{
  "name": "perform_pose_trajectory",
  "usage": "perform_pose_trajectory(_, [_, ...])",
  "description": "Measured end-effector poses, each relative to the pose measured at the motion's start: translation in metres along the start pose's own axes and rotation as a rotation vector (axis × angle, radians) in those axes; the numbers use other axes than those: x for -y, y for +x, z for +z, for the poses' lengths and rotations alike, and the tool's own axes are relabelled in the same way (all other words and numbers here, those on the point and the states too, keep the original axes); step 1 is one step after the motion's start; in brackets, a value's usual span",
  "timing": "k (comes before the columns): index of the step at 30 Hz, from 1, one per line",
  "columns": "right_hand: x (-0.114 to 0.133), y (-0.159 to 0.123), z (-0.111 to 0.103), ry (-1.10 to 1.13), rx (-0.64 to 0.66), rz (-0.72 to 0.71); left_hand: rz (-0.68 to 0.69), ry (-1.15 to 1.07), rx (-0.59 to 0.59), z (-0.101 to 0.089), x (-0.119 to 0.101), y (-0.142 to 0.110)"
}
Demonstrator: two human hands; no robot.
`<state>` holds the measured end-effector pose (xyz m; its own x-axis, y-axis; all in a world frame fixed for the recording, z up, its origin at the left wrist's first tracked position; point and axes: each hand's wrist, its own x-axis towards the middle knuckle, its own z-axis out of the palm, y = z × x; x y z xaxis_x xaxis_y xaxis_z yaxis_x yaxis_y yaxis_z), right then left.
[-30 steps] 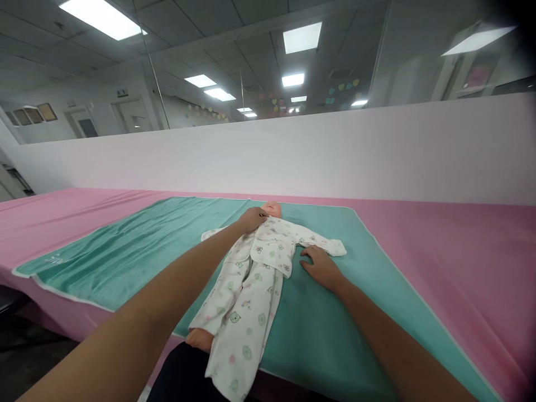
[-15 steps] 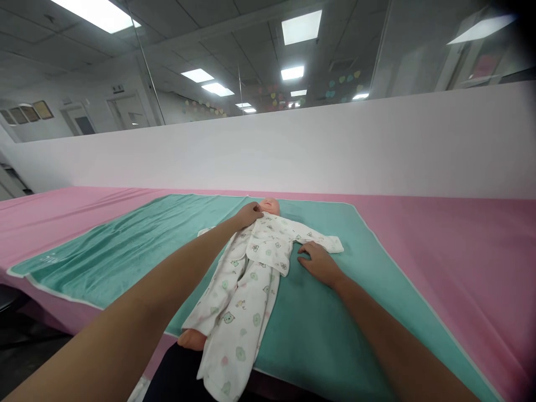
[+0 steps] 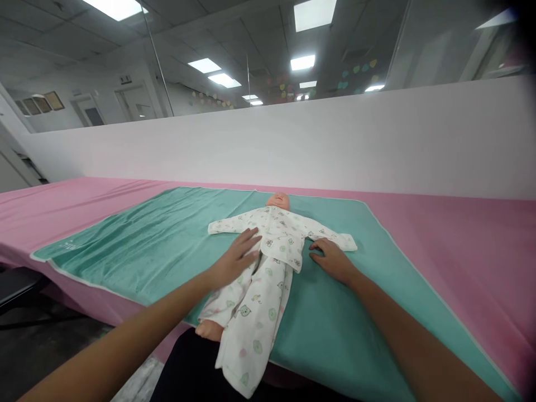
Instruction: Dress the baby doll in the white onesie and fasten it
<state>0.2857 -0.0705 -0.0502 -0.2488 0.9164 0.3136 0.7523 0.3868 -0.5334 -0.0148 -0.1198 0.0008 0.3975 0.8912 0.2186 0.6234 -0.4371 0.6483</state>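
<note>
A baby doll [image 3: 279,200] lies on its back on a green blanket [image 3: 167,245], head toward the wall. It wears a white patterned shirt [image 3: 280,234] with both sleeves spread out, and matching trousers [image 3: 255,324]. One foot pokes from the left trouser leg; the other leg's end hangs past the table edge with no foot visible. My left hand [image 3: 237,258] is over the shirt's lower left side and the trouser top, fingers stretched out and apart. Beside the shirt on the right, my right hand [image 3: 333,259] rests by the underside of the sleeve, fingers loosely bent and holding nothing.
Pink cloth [image 3: 452,240] covers the table under the blanket. A white wall [image 3: 268,151] with mirror or glass above it stands behind. At the lower left is a black chair [image 3: 20,285]. My dark-clothed leg [image 3: 184,368] is below the table edge.
My left hand has left the doll's neck and come down toward the shirt's lower left side, its fingers opening. The left sleeve now shows in full. My right hand stays by the right sleeve.
</note>
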Motion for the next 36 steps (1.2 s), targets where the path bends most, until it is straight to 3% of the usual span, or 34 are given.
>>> perform_pose_trajectory(6, [0.003, 0.001, 0.0, -0.016, 0.008, 0.015, -0.114, -0.162, 0.075, -0.009, -0.008, -0.094])
perform_pose_trajectory(9, [0.004, 0.0, 0.0, -0.018, 0.023, 0.034, -0.137, -0.181, 0.089, -0.011, -0.01, -0.124])
perform_pose_trajectory(12, [0.003, -0.001, 0.0, -0.019, 0.038, 0.057, -0.053, -0.099, 0.047, -0.007, -0.009, -0.143])
perform_pose_trajectory(16, [0.001, -0.001, 0.001, -0.018, 0.039, 0.054, -0.037, -0.041, -0.14, -0.001, -0.007, -0.15])
perform_pose_trajectory(19, [-0.001, -0.001, 0.002, -0.012, 0.036, 0.055, -0.035, -0.005, -0.191, 0.0, -0.01, -0.145])
perform_pose_trajectory(27, [-0.004, -0.002, 0.002, 0.003, 0.025, 0.04, 0.395, 0.328, -0.425, -0.023, -0.026, -0.148])
perform_pose_trajectory(30, [-0.003, -0.002, 0.001, 0.002, 0.015, 0.028, 0.461, 0.418, -0.363, -0.022, -0.024, -0.152])
perform_pose_trajectory(33, [-0.002, -0.003, 0.001, -0.002, 0.006, 0.017, 0.412, 0.448, -0.216, -0.009, -0.016, -0.152])
perform_pose_trajectory(36, [-0.004, -0.003, 0.002, -0.003, 0.0, 0.016, 0.187, 0.376, -0.258, 0.003, -0.008, -0.15])
